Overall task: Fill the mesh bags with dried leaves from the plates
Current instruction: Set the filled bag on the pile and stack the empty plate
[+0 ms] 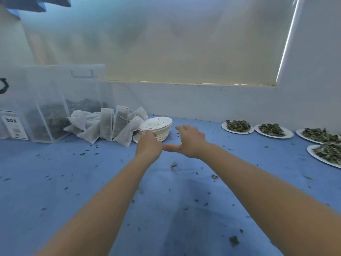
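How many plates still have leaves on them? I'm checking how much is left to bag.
4, all at the right: first plate, second plate, third plate, and fourth plate nearer, cut by the frame edge. More may lie out of view.

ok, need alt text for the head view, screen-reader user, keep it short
A person's left hand touches a stack of empty white plates on a blue table strewn with leaf crumbs, while the open right hand hovers beside it. Filled mesh bags lean left of the stack; four plates of dried leaves sit far right.

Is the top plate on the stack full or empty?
Nearly empty: the top plate on the stack holds only scattered leaf crumbs.
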